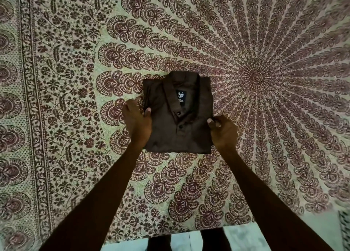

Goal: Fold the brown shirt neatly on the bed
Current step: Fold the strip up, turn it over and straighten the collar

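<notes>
The brown shirt lies on the bed as a compact folded rectangle, collar away from me, with a dark label and two buttons showing on top. My left hand grips the shirt's left edge, thumb on top and fingers tucked under the side. My right hand holds the right edge the same way, thumb pressed on the fabric. Both forearms reach in from the bottom of the view.
The bed is covered by a patterned sheet with a maroon mandala print and a floral border band on the left. The bed's near edge and a pale floor show at the bottom, with dark legs standing there.
</notes>
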`<state>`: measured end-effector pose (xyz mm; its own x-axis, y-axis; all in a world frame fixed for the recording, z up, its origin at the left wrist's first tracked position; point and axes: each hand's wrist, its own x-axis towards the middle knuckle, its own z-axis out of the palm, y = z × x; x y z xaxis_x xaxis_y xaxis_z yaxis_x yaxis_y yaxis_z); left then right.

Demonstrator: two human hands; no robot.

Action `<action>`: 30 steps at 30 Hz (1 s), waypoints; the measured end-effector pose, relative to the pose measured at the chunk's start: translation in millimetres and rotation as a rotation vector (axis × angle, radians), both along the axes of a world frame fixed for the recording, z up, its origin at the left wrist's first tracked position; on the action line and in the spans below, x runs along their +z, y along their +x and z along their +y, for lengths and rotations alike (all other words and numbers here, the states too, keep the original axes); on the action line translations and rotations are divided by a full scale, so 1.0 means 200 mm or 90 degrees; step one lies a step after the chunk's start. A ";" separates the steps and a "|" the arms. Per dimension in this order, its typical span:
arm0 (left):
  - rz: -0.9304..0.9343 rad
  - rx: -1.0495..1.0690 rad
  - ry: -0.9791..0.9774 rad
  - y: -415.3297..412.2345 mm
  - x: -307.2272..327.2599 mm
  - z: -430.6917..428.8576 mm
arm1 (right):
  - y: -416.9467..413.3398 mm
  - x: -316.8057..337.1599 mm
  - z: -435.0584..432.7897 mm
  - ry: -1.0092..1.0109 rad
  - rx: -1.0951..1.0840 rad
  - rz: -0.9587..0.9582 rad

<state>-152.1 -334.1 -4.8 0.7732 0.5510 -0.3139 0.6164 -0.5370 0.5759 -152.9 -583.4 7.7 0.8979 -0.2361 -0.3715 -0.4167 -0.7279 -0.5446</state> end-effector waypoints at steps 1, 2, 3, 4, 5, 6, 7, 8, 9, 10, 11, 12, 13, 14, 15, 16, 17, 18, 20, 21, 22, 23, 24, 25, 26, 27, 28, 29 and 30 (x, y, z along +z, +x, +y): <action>0.001 -0.007 0.006 -0.03 0.00 0.00 | -0.02 0.01 -0.01 0.032 -0.018 0.003; 0.010 -0.007 -0.008 -0.07 -0.01 -0.01 | -0.04 0.01 -0.02 0.058 -0.022 0.014; 0.025 0.000 -0.032 -0.10 -0.01 -0.02 | -0.06 0.00 -0.02 0.066 -0.016 0.023; 0.033 0.006 -0.049 -0.13 -0.02 -0.03 | -0.07 0.00 -0.03 0.050 -0.004 0.027; 0.040 0.008 -0.056 -0.16 -0.02 -0.04 | -0.08 -0.01 -0.03 0.016 0.010 0.030; 0.041 0.009 -0.054 -0.17 -0.02 -0.06 | -0.08 -0.01 -0.02 -0.011 0.016 0.023; 0.043 0.010 -0.049 -0.18 -0.01 -0.07 | -0.08 -0.01 -0.01 -0.019 0.010 0.013; 0.049 0.013 -0.045 -0.17 -0.01 -0.08 | -0.08 -0.02 0.00 -0.012 -0.007 0.017; 0.059 0.020 -0.049 -0.17 -0.01 -0.07 | -0.07 -0.02 0.02 -0.002 -0.026 0.030; 0.074 0.036 -0.061 -0.15 -0.02 -0.06 | -0.07 -0.02 0.03 0.009 -0.049 0.050; 0.096 0.064 -0.085 -0.14 -0.03 -0.05 | -0.06 -0.03 0.04 0.023 -0.076 0.070; 0.107 0.097 -0.119 -0.13 -0.03 -0.04 | -0.04 -0.03 0.05 0.048 -0.109 0.086; 0.099 0.127 -0.155 -0.11 -0.03 -0.04 | -0.04 -0.04 0.05 0.084 -0.150 0.095; 0.076 0.146 -0.179 -0.10 -0.03 -0.04 | -0.03 -0.04 0.06 0.122 -0.192 0.098; 0.054 0.151 -0.184 -0.09 -0.02 -0.04 | -0.04 -0.05 0.06 0.143 -0.220 0.096; 0.050 0.145 -0.179 -0.09 -0.02 -0.04 | -0.04 -0.05 0.06 0.145 -0.228 0.103; 0.062 0.134 -0.173 -0.10 -0.02 -0.04 | -0.05 -0.06 0.06 0.136 -0.223 0.117; 0.084 0.130 -0.170 -0.11 -0.02 -0.04 | -0.06 -0.07 0.06 0.120 -0.214 0.134; 0.112 0.148 -0.210 -0.12 -0.04 -0.02 | -0.07 -0.08 0.06 0.105 -0.196 0.149; 0.106 0.160 -0.239 -0.11 -0.05 0.00 | -0.06 -0.07 0.06 0.096 -0.183 0.139; 0.108 0.169 -0.255 -0.10 -0.05 0.01 | -0.04 -0.06 0.06 0.088 -0.171 0.129; 0.114 0.168 -0.267 -0.08 -0.04 0.03 | -0.03 -0.05 0.06 0.099 -0.173 0.119; 0.120 0.164 -0.285 -0.07 -0.04 0.04 | -0.01 -0.05 0.05 0.130 -0.186 0.111; 0.117 0.168 -0.333 -0.06 -0.03 0.05 | 0.01 -0.05 0.05 0.163 -0.202 0.101; 0.105 0.180 -0.388 -0.05 -0.03 0.07 | 0.03 -0.05 0.05 0.183 -0.210 0.097; 0.096 0.186 -0.437 -0.04 -0.03 0.08 | 0.04 -0.06 0.04 0.193 -0.210 0.094; 0.093 0.190 -0.474 -0.02 -0.02 0.09 | 0.06 -0.06 0.03 0.211 -0.213 0.090; 0.096 0.186 -0.488 0.00 -0.02 0.10 | 0.09 -0.06 0.02 0.247 -0.226 0.087; 0.100 0.188 -0.493 0.02 -0.01 0.11 | 0.12 -0.04 0.02 0.300 -0.248 0.089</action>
